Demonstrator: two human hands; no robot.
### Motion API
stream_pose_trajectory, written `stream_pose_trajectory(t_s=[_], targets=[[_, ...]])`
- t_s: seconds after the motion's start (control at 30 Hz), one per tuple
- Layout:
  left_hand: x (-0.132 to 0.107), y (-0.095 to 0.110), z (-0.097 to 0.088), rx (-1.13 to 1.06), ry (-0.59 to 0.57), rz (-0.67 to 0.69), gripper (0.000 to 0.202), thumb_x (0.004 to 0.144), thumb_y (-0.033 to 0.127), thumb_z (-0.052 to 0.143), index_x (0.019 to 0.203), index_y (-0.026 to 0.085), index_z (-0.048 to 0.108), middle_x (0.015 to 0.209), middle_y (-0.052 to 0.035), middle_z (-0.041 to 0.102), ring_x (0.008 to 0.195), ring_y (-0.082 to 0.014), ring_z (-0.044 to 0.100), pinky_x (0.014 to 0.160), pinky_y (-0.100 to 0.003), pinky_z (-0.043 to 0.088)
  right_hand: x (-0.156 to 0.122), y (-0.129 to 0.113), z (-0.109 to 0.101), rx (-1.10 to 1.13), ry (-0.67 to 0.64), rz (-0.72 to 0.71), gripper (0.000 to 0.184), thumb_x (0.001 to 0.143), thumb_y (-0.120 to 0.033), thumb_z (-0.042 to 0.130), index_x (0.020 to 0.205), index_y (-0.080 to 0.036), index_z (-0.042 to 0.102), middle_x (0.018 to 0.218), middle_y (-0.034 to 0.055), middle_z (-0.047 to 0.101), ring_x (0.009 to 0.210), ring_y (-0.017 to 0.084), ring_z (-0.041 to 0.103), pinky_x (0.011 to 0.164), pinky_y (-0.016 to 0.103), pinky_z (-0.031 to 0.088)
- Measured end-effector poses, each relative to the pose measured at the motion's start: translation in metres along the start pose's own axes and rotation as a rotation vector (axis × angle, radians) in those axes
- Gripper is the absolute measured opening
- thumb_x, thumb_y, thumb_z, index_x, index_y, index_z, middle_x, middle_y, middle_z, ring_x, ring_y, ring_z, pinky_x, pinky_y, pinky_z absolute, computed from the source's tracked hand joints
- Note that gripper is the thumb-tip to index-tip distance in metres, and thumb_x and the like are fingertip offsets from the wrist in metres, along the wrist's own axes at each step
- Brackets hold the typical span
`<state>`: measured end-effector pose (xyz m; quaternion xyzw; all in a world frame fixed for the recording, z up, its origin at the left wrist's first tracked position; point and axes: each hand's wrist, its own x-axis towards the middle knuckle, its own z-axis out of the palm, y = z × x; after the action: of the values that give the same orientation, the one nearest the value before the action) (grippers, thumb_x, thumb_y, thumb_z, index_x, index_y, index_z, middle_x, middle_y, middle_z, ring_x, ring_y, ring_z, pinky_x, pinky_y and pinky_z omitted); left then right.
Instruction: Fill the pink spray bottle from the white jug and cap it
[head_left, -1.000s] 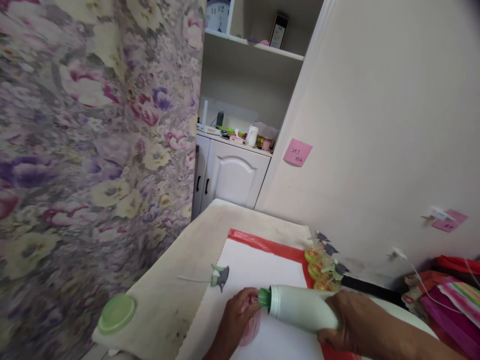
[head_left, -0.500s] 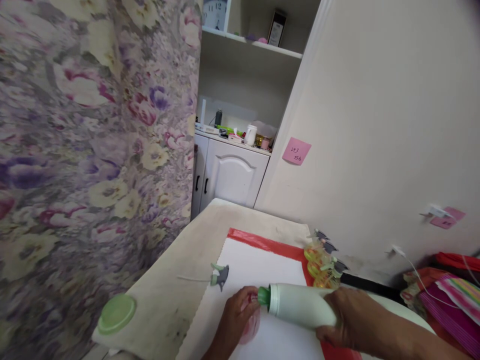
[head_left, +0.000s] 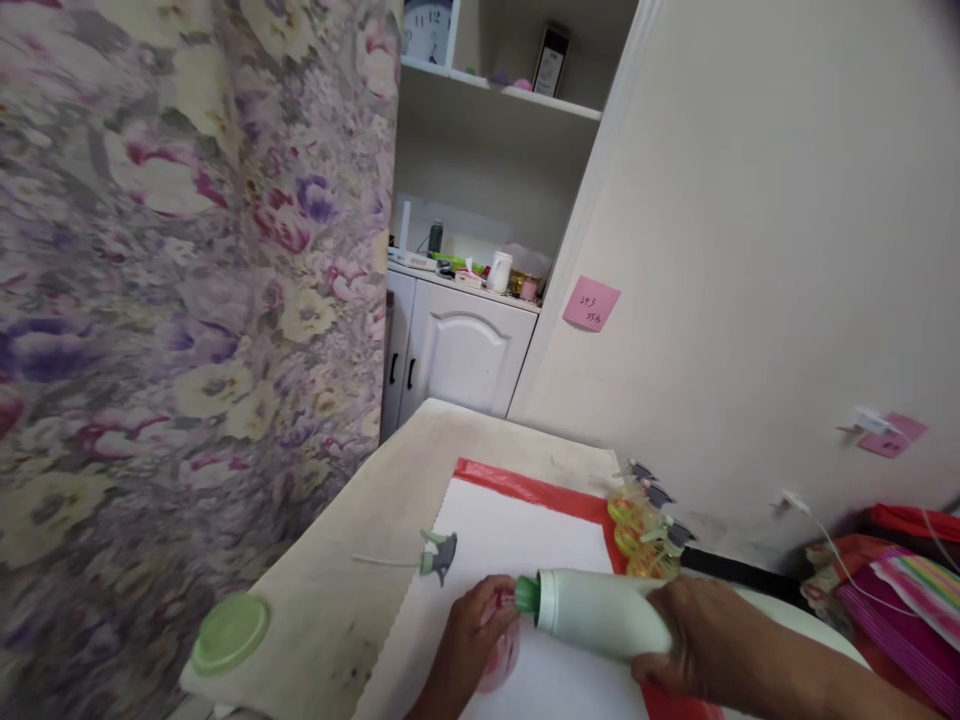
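My left hand [head_left: 471, 630] is closed around the neck of a clear pinkish bottle [head_left: 501, 665] that stands over the white sheet [head_left: 502, 530]. In my right hand [head_left: 686, 635] is a pale green bottle [head_left: 600, 610], tilted nearly level with its mouth to the left. The green spout [head_left: 527, 594] at its mouth meets the top of the pinkish bottle. Whether anything flows between them I cannot tell. A spray trigger head [head_left: 438, 556] with a thin white tube lies beyond my left hand. A round light green lid [head_left: 231, 634] lies at the table's left edge.
Several yellowish spray bottles [head_left: 641, 535] with grey triggers stand at the right edge of the table [head_left: 360, 540], by the wall. A red strip [head_left: 532, 482] borders the white sheet. A floral curtain [head_left: 225, 300] hangs at left; a white cabinet [head_left: 472, 350] stands behind.
Both hands and the two bottles hold nearly the same position. The view has shifted very slightly.
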<state>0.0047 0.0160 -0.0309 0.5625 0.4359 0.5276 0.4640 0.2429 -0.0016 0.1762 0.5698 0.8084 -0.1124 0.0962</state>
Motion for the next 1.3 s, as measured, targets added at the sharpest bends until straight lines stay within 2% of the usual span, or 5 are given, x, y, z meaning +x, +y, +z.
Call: stream_pose_trajectory(t_s=[0.3,0.63,0.83,1.07,1.3], targets=[[-0.0001,0.0018,-0.0014,0.032,0.001,0.010,0.020,0.081,0.031,0.058,0.096,0.020,0.066,0.086,-0.0012,0.070,0.084,-0.0201,0.063,0.078,-0.027,0.044,-0.0025,-0.0036,-0.0051,0.017,-0.006,-0.012,0.030,0.067,-0.043,0.066,0.086,-0.021,0.073,0.087,0.0090,0.077,0.081,0.027,0.070,0.066,0.031,0.045],[-0.0004,0.0022,-0.0005,0.029,0.015,0.014,0.022,0.080,0.036,0.060,0.094,0.021,0.067,0.086,-0.0014,0.071,0.084,-0.0198,0.063,0.078,-0.027,0.046,-0.0025,-0.0010,-0.0030,0.009,0.000,-0.001,0.027,0.067,-0.043,0.065,0.080,-0.021,0.073,0.080,0.0086,0.077,0.075,0.027,0.070,0.062,0.031,0.043],[-0.0015,0.0052,0.0001,0.013,0.024,0.004,0.025,0.079,0.039,0.060,0.093,0.020,0.068,0.087,-0.0019,0.072,0.086,-0.0210,0.064,0.080,-0.028,0.047,-0.0041,-0.0071,-0.0075,0.006,-0.040,0.017,0.028,0.067,-0.041,0.065,0.083,-0.020,0.073,0.083,0.0101,0.077,0.076,0.027,0.070,0.063,0.031,0.044],[-0.0005,0.0075,-0.0001,0.012,0.024,-0.016,0.025,0.077,0.040,0.062,0.092,0.021,0.069,0.086,-0.0021,0.073,0.087,-0.0222,0.064,0.081,-0.029,0.048,-0.0033,-0.0052,-0.0069,0.021,-0.020,0.005,0.027,0.067,-0.042,0.065,0.081,-0.020,0.072,0.081,0.0093,0.077,0.074,0.026,0.070,0.061,0.030,0.044],[-0.0003,0.0037,0.0002,0.021,0.012,-0.023,0.022,0.079,0.033,0.059,0.094,0.019,0.067,0.086,-0.0020,0.071,0.086,-0.0213,0.064,0.079,-0.028,0.047,-0.0044,-0.0040,-0.0063,0.011,-0.014,-0.012,0.026,0.067,-0.042,0.065,0.079,-0.020,0.072,0.081,0.0087,0.076,0.074,0.026,0.070,0.060,0.030,0.043]])
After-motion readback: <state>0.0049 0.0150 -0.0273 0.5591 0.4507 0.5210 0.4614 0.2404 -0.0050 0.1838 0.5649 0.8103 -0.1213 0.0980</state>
